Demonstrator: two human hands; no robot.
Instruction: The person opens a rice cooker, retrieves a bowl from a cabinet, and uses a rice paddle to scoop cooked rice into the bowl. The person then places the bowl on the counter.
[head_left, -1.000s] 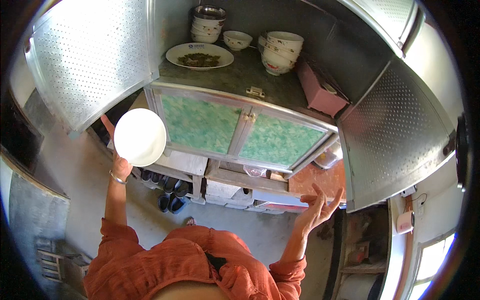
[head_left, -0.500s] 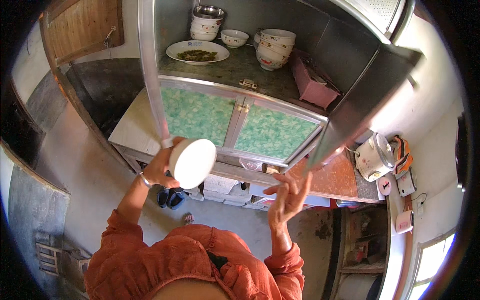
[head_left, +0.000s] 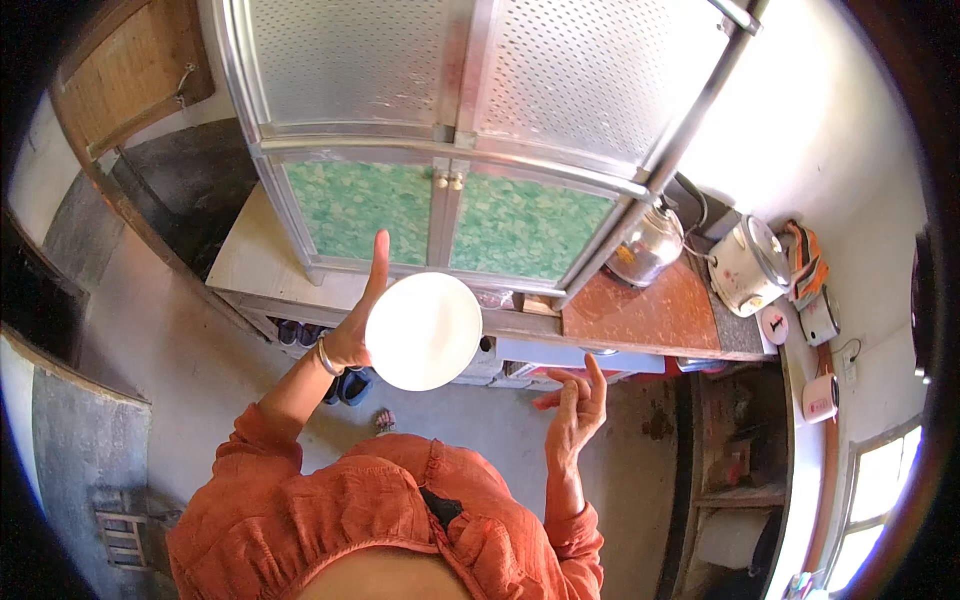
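Note:
My left hand (head_left: 352, 335) grips a round white bowl (head_left: 424, 332) at its left edge, in front of the cupboard. One finger of that hand sticks up along the cupboard front, and the others are partly behind the bowl. To the right, my right hand (head_left: 574, 412) is raised below the counter edge with its fingers apart and nothing in it. Ahead stands the metal-framed cupboard (head_left: 360, 150). Its upper perforated doors (head_left: 560, 75) are closed, as are the green-patterned lower doors (head_left: 530, 222).
On the brown counter (head_left: 640, 318) at right stand a metal kettle (head_left: 645, 245) and a white rice cooker (head_left: 748, 262). Dark shoes (head_left: 350, 386) lie on the floor below the cupboard. A small wooden chair (head_left: 122, 540) is at lower left.
The upper cupboard doors have swung shut and now hide the bowls and the plate of food inside. My left hand has shifted right with the bowl. My right hand has come down slightly.

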